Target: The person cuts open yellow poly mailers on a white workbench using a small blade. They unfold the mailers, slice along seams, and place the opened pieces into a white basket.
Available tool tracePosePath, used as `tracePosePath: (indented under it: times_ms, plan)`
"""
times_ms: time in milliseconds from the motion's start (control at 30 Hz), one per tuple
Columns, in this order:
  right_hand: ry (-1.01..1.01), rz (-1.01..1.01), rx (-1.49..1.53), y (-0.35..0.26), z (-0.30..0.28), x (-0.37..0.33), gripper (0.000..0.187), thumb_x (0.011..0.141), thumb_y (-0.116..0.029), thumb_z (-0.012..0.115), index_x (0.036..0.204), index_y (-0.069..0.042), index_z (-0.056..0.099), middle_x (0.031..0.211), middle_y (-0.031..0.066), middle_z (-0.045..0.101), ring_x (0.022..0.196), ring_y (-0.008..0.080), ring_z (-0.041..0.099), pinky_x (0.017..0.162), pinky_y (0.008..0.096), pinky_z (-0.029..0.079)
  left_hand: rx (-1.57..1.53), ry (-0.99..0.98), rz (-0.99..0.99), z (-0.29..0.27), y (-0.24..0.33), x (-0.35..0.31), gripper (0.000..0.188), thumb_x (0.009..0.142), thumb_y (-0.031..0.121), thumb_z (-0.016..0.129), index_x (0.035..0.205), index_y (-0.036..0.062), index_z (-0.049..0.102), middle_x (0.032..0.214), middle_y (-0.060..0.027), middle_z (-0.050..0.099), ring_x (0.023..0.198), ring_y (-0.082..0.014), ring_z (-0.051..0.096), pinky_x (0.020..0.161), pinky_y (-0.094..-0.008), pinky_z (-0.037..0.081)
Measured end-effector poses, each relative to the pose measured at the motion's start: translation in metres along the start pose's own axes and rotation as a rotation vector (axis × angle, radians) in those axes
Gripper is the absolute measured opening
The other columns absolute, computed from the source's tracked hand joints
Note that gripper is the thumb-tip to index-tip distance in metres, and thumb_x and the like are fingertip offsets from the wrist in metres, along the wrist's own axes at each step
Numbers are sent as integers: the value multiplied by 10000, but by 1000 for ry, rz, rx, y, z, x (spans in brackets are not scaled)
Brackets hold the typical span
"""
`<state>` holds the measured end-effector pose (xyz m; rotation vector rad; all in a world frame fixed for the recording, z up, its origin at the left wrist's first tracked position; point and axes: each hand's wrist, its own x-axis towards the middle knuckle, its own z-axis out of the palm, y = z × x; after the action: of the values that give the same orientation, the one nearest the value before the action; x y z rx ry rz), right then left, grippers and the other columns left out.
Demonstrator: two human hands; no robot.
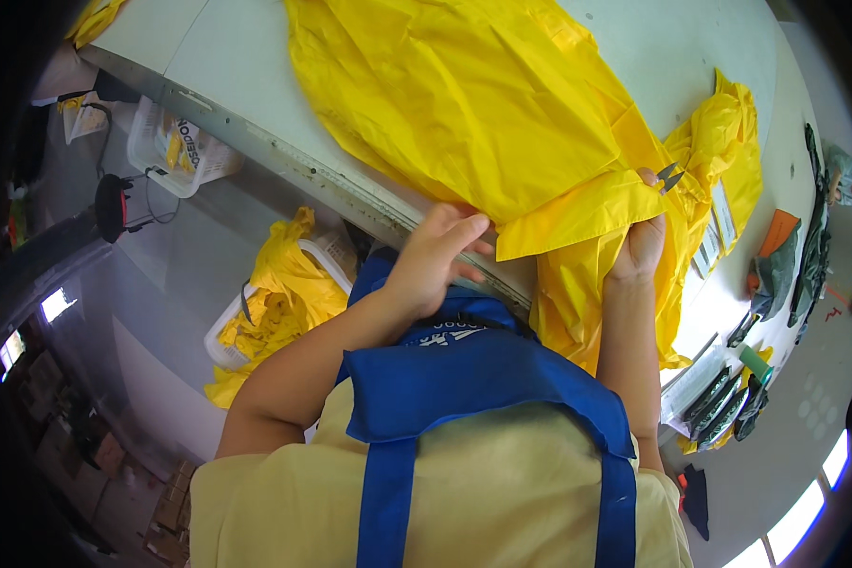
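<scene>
Pale worktable [232, 57], yellow fabric [445, 109] overhanging, grey floor [175, 293]

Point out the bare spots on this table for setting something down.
The pale, smooth tabletop is bare at upper left, between its long metal edge and the broad yellow fabric sheet, and at upper right, between that sheet and the crumpled yellow fabric bundle. It is crowded around the right hand, where yellow folds and small pointed metal snips leave little room.
</scene>
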<state>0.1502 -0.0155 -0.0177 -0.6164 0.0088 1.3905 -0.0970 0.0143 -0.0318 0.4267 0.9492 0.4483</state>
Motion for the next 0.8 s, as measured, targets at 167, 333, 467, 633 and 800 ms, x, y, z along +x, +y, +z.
tracePosePath:
  times_ms: [167,333,467,633,800]
  plan:
    - [82,4,134,-1,-2,1,76,945,-178,492,932,-129,549,914,58,622,957,272,609,892,445,490,-307,-83,-239,26,1,13,297,887,182,627,1129,75,491,1041,-33,588,959,-175,560,790,-356,503]
    - [307,-46,-140,-17,-1,2,84,931,-140,497,971,-115,567,831,4,562,643,127,485,604,243,427,-294,-126,-62,30,5,6,254,854,34,621,1090,23,527,1046,-64,605,875,-166,595,780,-307,518]
    - [529,-165,-698,-42,5,2,181,907,-145,519,1054,-49,561,706,-38,433,503,57,265,450,185,208,-66,-105,210,35,16,-13,236,856,14,622,1074,-4,534,991,-78,608,875,-144,591,787,-275,510]
    - [99,-489,-1113,-63,74,-1,351,941,-279,458,1124,12,534,707,-19,401,545,63,292,484,216,236,19,-146,383,38,27,-28,206,857,-46,578,1055,-15,529,978,-72,605,920,-120,583,796,-249,498]
    - [-599,-298,-1888,-33,137,-7,266,820,-195,686,1014,-20,636,788,51,548,704,146,549,607,238,425,-26,-127,499,39,23,-28,189,854,-63,576,1027,-8,527,961,-54,594,891,-93,572,804,-228,480]
